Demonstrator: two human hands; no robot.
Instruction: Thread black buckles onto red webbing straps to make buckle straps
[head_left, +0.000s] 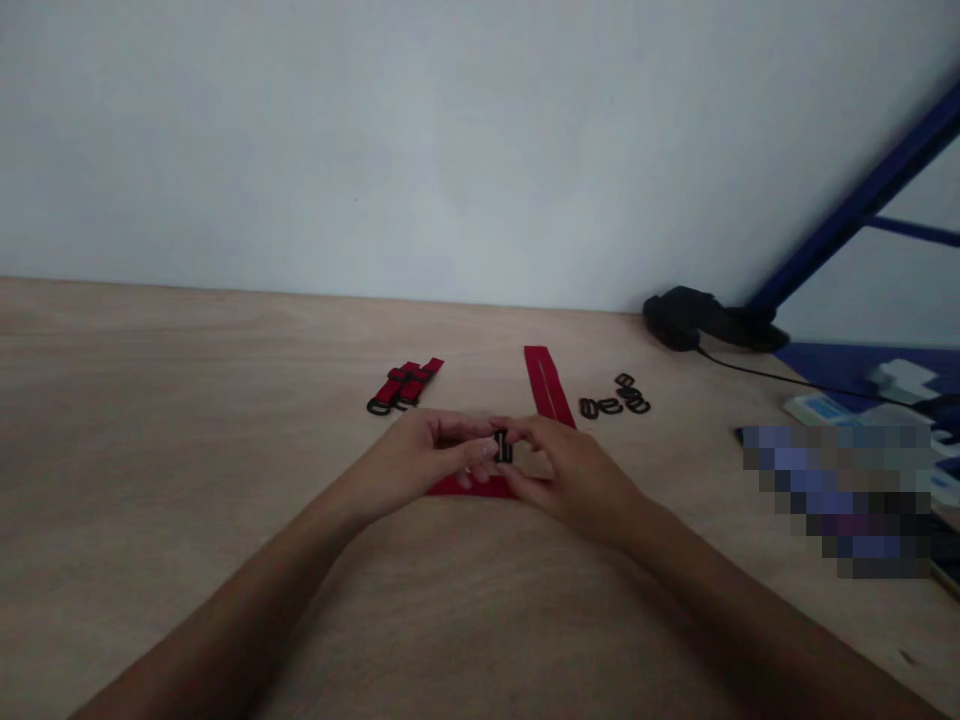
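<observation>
My left hand [427,455] and my right hand [566,470] meet over the wooden table [187,430], fingers pinched together around a small black buckle [502,446]. A red strap [472,487] lies under both hands and shows beneath the fingers. Behind the right hand, more red straps [544,385] lie flat and point toward the wall. Two finished red straps with black buckles [405,385] rest to the back left. Several loose black buckles [615,398] sit in a small cluster at the back right.
A black device with a cable [697,318] sits at the wall on the right. Blue metal framing [862,200] rises at the far right, above a blue surface with white items [900,385]. A blurred patch covers part of the right side.
</observation>
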